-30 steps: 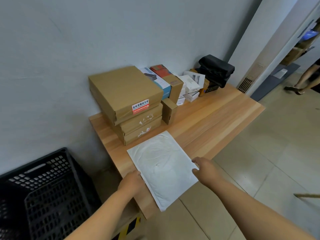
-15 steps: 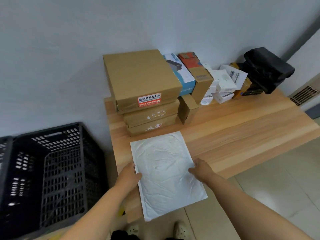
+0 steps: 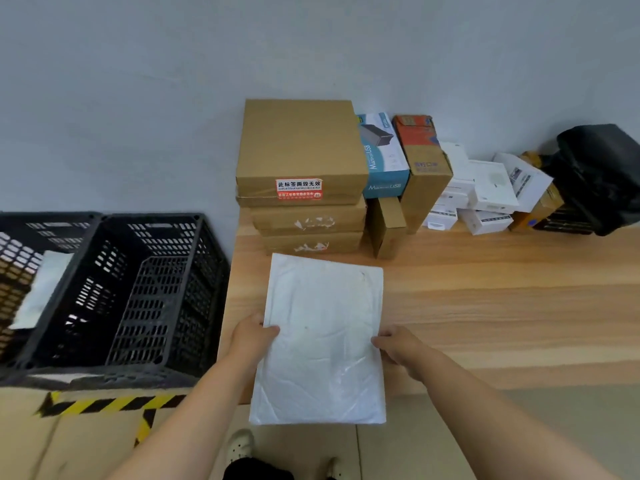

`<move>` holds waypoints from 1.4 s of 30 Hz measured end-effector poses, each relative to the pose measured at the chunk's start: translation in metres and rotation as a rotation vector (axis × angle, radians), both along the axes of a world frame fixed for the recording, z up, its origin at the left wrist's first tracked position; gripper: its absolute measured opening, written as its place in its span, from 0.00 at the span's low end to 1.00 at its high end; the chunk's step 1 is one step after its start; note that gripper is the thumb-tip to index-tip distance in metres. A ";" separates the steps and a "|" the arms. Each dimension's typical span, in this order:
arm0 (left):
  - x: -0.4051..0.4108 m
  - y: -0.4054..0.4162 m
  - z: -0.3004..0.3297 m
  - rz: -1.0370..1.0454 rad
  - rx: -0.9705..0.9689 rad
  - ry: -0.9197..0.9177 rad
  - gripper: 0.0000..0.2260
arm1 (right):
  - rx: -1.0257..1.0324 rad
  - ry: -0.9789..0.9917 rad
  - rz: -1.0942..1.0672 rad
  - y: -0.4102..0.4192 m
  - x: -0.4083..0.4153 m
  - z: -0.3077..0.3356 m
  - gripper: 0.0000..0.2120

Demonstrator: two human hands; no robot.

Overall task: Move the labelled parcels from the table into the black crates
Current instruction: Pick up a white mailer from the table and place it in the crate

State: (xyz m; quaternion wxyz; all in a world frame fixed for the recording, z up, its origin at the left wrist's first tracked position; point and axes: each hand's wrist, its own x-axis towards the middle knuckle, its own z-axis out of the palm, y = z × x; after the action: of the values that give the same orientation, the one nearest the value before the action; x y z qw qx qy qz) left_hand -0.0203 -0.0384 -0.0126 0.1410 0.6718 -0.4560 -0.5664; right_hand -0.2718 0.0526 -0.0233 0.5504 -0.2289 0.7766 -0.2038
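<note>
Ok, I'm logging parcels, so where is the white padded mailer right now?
In the head view the white padded mailer sits low centre, overhanging the table's near edge in front of the cardboard box stack, with the left hand and right hand holding its sides.

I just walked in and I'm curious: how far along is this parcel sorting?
Early on, it seems. Done: one white packet already lies in the far-left black crate. In hand: the left hand and right hand grip the white padded mailer, half off the table. Left: the nearer crate looks empty, and the stacked cardboard boxes and small boxes wait by the wall.
</note>
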 end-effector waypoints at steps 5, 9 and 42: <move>-0.002 0.004 0.042 0.079 -0.147 0.069 0.07 | -0.183 0.036 -0.104 -0.005 -0.009 0.038 0.06; 0.001 -0.004 0.093 0.137 -0.293 0.154 0.06 | -0.370 0.058 -0.147 -0.025 -0.015 0.091 0.04; 0.087 -0.038 0.413 -0.095 -0.864 0.441 0.06 | -1.060 -0.080 -0.228 -0.034 0.041 0.425 0.04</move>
State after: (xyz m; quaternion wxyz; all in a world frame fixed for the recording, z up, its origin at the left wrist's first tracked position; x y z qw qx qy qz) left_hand 0.0662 -0.0764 0.4007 0.4742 0.3942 -0.6389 -0.4599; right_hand -0.2310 0.0186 0.4017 0.3632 -0.3815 0.5655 -0.6346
